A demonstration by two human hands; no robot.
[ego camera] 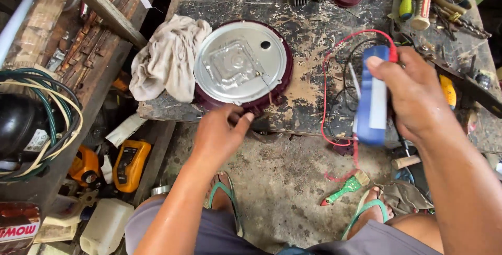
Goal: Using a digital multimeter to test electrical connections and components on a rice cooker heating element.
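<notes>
1. round appliance base [242, 67], one piece, maroon body with a silver metal plate on top, lies flat on the counter [308, 20] near its front edge.
2. left hand [222, 132] is just in front of this base, at its near rim. the fingers [241, 120] are curled together and seem to pinch something small at the rim or just below it; what they pinch i cannot tell.
3. right hand [413, 93] is to the right of the base, well apart from it. its fingers wrap closed around one blue meter [372, 95], whose long axis points away from the person, toward the back of the counter.
4. the left hand is clearly the nearer one to the base; the base lies straight ahead of its fingers.
5. one red lead wire [325, 90] and one black wire run from the meter over the counter, right of the base.
6. one beige cloth [168, 59] lies touching the left side of the base.
7. one orange meter [129, 163] lies on the floor, below and left of the base.
</notes>
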